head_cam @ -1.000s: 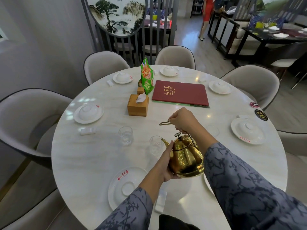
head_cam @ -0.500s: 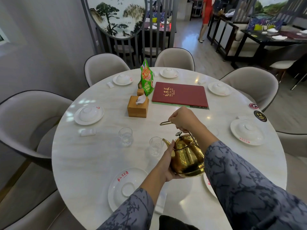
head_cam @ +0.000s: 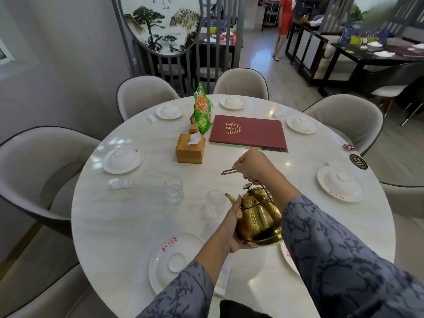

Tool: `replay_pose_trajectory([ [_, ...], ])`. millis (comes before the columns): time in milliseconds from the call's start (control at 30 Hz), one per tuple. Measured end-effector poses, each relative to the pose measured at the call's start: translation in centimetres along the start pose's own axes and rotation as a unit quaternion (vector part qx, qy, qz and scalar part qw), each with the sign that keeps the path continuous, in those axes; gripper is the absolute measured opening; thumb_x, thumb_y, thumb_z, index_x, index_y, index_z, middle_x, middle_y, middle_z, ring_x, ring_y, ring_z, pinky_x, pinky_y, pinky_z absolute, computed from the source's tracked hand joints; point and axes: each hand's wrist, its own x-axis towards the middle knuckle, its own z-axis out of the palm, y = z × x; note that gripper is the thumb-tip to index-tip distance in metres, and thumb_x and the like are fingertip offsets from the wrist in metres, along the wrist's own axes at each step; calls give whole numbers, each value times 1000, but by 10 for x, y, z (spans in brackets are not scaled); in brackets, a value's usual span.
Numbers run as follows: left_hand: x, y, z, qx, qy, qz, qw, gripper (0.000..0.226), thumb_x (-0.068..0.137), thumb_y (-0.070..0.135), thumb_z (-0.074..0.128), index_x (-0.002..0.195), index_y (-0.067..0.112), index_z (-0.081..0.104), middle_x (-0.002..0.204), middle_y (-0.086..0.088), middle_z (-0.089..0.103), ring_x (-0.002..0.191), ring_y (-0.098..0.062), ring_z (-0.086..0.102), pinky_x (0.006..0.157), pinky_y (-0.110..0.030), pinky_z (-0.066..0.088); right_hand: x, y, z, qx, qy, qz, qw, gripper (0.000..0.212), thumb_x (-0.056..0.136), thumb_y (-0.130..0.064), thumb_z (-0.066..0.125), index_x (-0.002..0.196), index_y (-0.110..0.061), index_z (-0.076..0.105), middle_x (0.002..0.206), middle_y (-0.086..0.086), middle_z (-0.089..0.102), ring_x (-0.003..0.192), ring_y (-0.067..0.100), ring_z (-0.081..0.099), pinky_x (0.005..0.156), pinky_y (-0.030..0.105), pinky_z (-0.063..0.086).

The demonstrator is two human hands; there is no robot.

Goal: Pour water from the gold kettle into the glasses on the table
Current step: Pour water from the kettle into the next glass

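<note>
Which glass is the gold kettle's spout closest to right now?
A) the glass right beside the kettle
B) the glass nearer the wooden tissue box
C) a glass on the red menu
A: the gold kettle points its spout at the nearer glass.

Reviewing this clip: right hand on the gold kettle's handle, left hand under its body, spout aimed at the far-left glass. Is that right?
Not quite. In the head view the gold kettle, with right hand on its handle and left hand under its body, has its spout over the nearer glass, not the far-left glass.
</note>
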Motion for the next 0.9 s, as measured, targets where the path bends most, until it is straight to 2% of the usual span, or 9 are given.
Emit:
replay_pose_trajectory([
  [167,4,-4,-3,7,2,-3,1000,89,76,81,58,141,20,51,142,-16,58,129,-39,55,95,-52,55,-3,4,4,1,9,-4,1000,26,93,-10,55,102,1,76,60,11,61,36,18,43,38,22,39],
  [300,12,-8,-9,24,11,4,1000,83,79,80,57,135,19,53,138,-14,60,129,-38,56,101,-52,53,-11,13,8,11,26,-25,999,26,95,-9,53,102,-4,78,55,6,58,36,14,44,36,20,36],
  [400,19,-10,-14,39,18,12,999,86,76,80,60,138,21,54,138,-14,62,127,-36,58,103,-52,53,-17,23,13,19,54,-38,998,25,95,-12,55,103,-11,78,51,1,57,26,4,42,34,17,34],
  [467,22,-12,-17,44,19,20,999,85,75,79,62,138,23,55,137,-13,63,126,-36,58,106,-53,51,-19,31,17,35,73,-45,996,24,96,-16,56,105,-12,78,53,-1,59,26,3,44,37,17,34],
  [567,27,-13,-23,56,20,31,998,83,73,76,67,136,22,58,132,-13,66,122,-34,61,106,-52,51,-26,43,23,54,95,-60,992,24,97,-19,57,109,-12,77,65,2,67,36,5,48,42,18,37],
  [633,30,-14,-26,69,25,44,996,81,74,75,67,134,22,60,129,-12,69,119,-33,63,105,-51,51,-30,50,27,72,110,-70,989,24,96,-20,59,109,-11,77,95,7,76,41,8,51,44,18,38],
  [700,32,-15,-29,88,33,62,994,86,66,78,71,132,23,62,127,-11,70,119,-33,64,105,-53,52,-35,57,30,100,126,-75,984,23,96,-21,60,108,-12,77,116,7,73,48,7,53,47,17,39],
  [833,42,-18,-33,119,58,102,986,112,38,89,75,130,28,63,127,-6,70,118,-31,64,101,-53,54,-48,70,32,144,151,-83,974,23,95,-23,61,108,-15,78,118,1,73,82,9,63,73,22,50],
  [900,44,-20,-34,135,71,118,981,121,35,92,73,137,29,55,131,-4,66,119,-29,62,99,-51,56,-56,77,31,173,164,-78,968,22,95,-23,61,107,-17,79,114,-1,74,83,13,65,73,26,53],
])
